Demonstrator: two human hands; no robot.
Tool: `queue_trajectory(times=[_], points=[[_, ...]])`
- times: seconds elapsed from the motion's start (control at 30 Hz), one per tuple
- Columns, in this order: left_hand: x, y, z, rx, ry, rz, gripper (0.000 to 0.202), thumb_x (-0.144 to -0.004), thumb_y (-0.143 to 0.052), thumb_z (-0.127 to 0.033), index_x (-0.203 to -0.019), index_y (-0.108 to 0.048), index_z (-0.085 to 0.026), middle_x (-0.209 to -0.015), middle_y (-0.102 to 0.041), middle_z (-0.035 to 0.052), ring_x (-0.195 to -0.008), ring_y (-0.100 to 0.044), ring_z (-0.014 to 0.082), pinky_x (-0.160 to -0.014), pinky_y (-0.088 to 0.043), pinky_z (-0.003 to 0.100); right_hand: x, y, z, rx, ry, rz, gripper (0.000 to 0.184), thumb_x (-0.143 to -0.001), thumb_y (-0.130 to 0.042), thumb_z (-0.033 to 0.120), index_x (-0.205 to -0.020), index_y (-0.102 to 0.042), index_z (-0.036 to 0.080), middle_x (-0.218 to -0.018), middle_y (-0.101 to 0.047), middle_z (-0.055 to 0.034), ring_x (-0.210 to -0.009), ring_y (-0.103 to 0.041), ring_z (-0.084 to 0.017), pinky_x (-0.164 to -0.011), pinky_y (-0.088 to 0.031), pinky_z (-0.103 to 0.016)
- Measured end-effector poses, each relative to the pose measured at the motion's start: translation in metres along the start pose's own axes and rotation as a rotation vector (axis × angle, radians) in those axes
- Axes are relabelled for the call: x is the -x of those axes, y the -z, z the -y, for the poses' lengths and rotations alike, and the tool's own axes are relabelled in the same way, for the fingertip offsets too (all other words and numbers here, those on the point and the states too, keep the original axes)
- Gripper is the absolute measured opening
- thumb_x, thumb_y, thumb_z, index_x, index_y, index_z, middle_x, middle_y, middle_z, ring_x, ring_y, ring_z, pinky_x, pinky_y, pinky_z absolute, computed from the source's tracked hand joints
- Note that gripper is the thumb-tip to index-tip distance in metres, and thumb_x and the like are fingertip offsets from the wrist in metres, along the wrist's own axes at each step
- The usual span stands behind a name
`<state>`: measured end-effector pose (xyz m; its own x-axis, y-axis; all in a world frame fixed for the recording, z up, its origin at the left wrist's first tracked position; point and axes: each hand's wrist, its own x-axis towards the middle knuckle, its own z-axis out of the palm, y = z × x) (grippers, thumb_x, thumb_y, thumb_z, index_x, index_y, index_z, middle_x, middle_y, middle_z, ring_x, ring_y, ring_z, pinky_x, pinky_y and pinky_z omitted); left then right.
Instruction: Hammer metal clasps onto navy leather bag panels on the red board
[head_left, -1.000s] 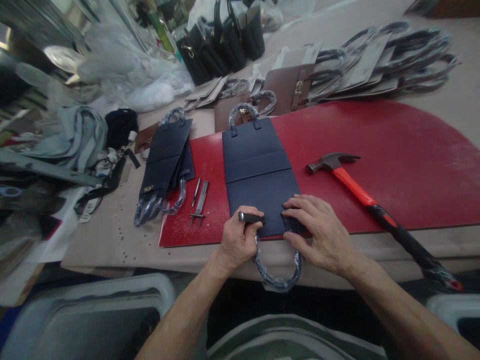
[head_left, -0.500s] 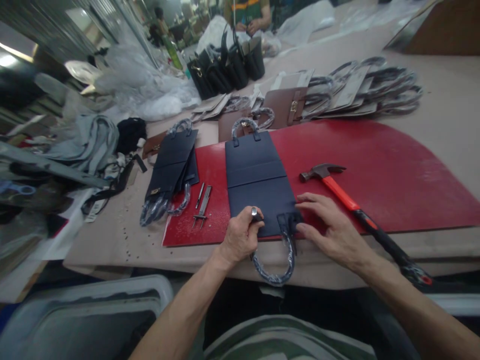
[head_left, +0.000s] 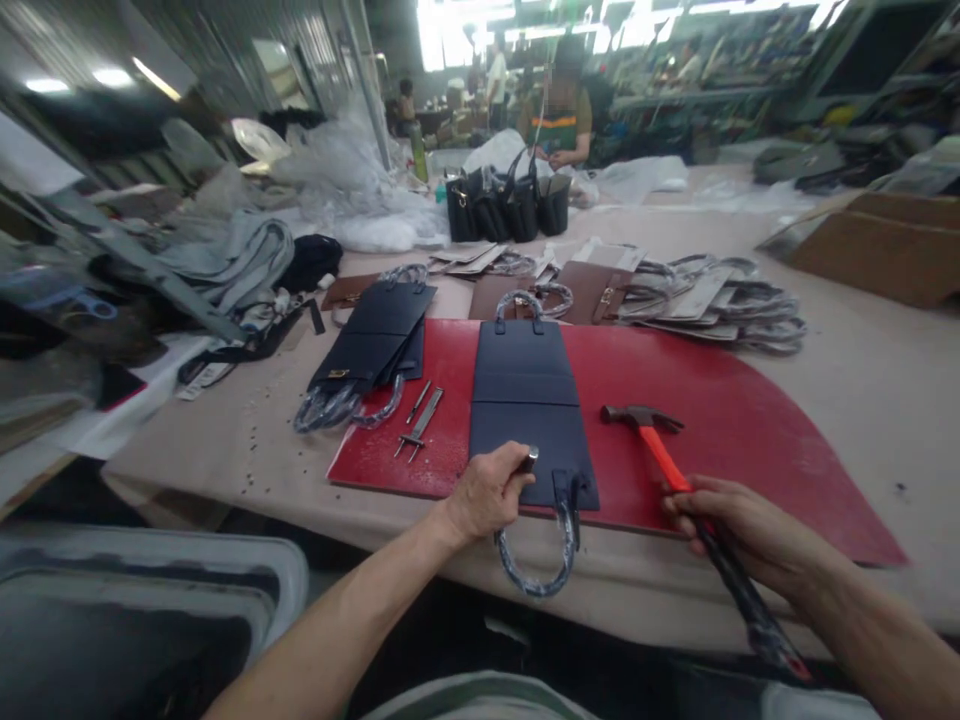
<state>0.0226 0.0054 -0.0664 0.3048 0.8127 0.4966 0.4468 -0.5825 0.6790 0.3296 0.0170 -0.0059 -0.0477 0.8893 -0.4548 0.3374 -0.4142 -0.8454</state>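
Note:
A dark navy bag panel (head_left: 523, 385) lies flat on the red board (head_left: 660, 375), a plastic-wrapped handle at each end. Its near handle (head_left: 536, 585) hangs over the table's front edge. Over the panel's near end, my left hand (head_left: 491, 490) is closed around a metal punch (head_left: 532, 455); only the silver top shows, the rest being hidden by my fingers. On the right, my right hand (head_left: 739, 525) has its fingers round the shaft of a claw hammer (head_left: 667, 460). The hammer's head points away from me, above or on the red board; I cannot tell which.
Slim metal tools (head_left: 421, 425) rest left of the panel. Farther left are stacked navy panels (head_left: 375, 335). Brown panels (head_left: 600, 290) with wrapped handles lie behind the board, with black bags (head_left: 510, 205) beyond. A grey plastic bin (head_left: 289, 575) stands front left. A person sits across the table.
My right hand has left the panel's near right corner and taken hold of the hammer's shaft. My left hand still holds the punch over the panel. The camera view has tilted up.

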Motion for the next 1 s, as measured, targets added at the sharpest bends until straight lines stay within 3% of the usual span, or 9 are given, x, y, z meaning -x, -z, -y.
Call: queue_trajectory(times=[0.07, 0.13, 0.23, 0.3, 0.43, 0.53, 0.7, 0.83, 1.0], points=[[-0.001, 0.0, -0.002, -0.003, -0.001, -0.008, 0.014, -0.087, -0.052, -0.009, -0.095, -0.053, -0.02, -0.083, -0.06, 0.0029, -0.074, -0.062, 0.0181, -0.07, -0.052, 0.028, 0.01, -0.012, 0.018, -0.213, -0.131, 0.065, 0.023, -0.067, -0.067, 0.037, -0.074, -0.053, 0.02, -0.061, -0.05, 0.0014, -0.043, -0.041, -0.009, -0.038, -0.035, -0.022], [-0.001, -0.001, -0.002, -0.002, -0.003, -0.015, 0.013, -0.087, -0.052, -0.009, -0.094, -0.052, -0.02, -0.082, -0.06, 0.0026, -0.073, -0.061, 0.018, -0.069, -0.051, 0.028, 0.025, -0.024, 0.036, -0.217, -0.104, -0.012, 0.03, -0.077, -0.064, 0.048, -0.075, -0.05, 0.021, -0.058, -0.045, 0.0039, -0.039, -0.035, -0.008, -0.035, -0.029, -0.021], [-0.001, -0.002, -0.002, -0.001, 0.005, -0.027, 0.013, -0.087, -0.052, -0.009, -0.092, -0.052, -0.02, -0.081, -0.06, 0.0027, -0.072, -0.061, 0.0181, -0.068, -0.051, 0.028, 0.052, -0.036, 0.058, 0.064, 0.221, -0.239, 0.041, -0.09, -0.048, 0.063, -0.078, -0.051, 0.024, -0.057, -0.049, 0.0019, -0.039, -0.042, -0.012, -0.036, -0.032, -0.025], [0.0, -0.002, -0.001, 0.0, 0.02, -0.03, 0.012, -0.086, -0.053, -0.01, -0.092, -0.052, -0.02, -0.081, -0.06, 0.0029, -0.073, -0.061, 0.0181, -0.069, -0.051, 0.028, 0.067, -0.04, 0.067, 0.332, 0.521, -0.393, 0.04, -0.095, -0.042, 0.061, -0.078, -0.05, 0.025, -0.055, -0.052, 0.0008, -0.041, -0.047, -0.015, -0.04, -0.034, -0.027], [0.001, -0.004, 0.002, 0.018, 0.039, -0.014, 0.014, -0.086, -0.054, -0.01, -0.095, -0.054, -0.021, -0.082, -0.06, 0.0024, -0.072, -0.061, 0.0174, -0.068, -0.05, 0.028, 0.08, -0.039, 0.071, 0.781, 0.942, -0.354, 0.038, -0.1, -0.04, 0.051, -0.072, -0.046, 0.027, -0.047, -0.049, 0.0018, -0.035, -0.042, -0.015, -0.042, -0.023, -0.032], [0.001, -0.006, 0.003, 0.02, 0.029, -0.022, 0.014, -0.086, -0.053, -0.01, -0.096, -0.054, -0.02, -0.082, -0.06, 0.0022, -0.071, -0.061, 0.0169, -0.067, -0.05, 0.028, 0.085, -0.035, 0.075, 0.903, 0.918, -0.281, 0.039, -0.1, -0.037, 0.053, -0.072, -0.045, 0.027, -0.049, -0.052, -0.0001, -0.037, -0.043, -0.017, -0.044, -0.022, -0.033], [0.003, -0.005, 0.005, 0.018, 0.016, -0.028, 0.012, -0.087, -0.053, -0.012, -0.095, -0.055, -0.02, -0.081, -0.059, 0.0025, -0.071, -0.059, 0.0167, -0.069, -0.05, 0.028, 0.092, -0.04, 0.071, 0.802, 0.845, -0.562, 0.035, -0.103, -0.029, 0.05, -0.08, -0.044, 0.028, -0.051, -0.05, -0.0007, -0.042, -0.047, -0.018, -0.048, -0.028, -0.033], [0.003, -0.003, 0.005, 0.021, 0.041, -0.016, 0.013, -0.086, -0.054, -0.011, -0.096, -0.054, -0.02, -0.082, -0.06, 0.0025, -0.073, -0.06, 0.0169, -0.069, -0.05, 0.028, 0.085, -0.039, 0.061, 0.894, 0.835, -0.3, 0.041, -0.097, -0.036, 0.056, -0.07, -0.043, 0.027, -0.045, -0.046, 0.0013, -0.035, -0.037, -0.016, -0.044, -0.017, -0.033], [0.002, 0.0, 0.004, 0.057, 0.068, 0.013, 0.011, -0.088, -0.054, -0.012, -0.095, -0.054, -0.02, -0.086, -0.061, 0.0035, -0.079, -0.061, 0.0176, -0.076, -0.051, 0.03, 0.051, -0.024, 0.05, 0.625, 0.503, -0.206, 0.037, -0.095, -0.037, 0.053, -0.07, -0.041, 0.026, -0.05, -0.047, 0.0024, -0.042, -0.044, -0.015, -0.045, -0.029, -0.028]])
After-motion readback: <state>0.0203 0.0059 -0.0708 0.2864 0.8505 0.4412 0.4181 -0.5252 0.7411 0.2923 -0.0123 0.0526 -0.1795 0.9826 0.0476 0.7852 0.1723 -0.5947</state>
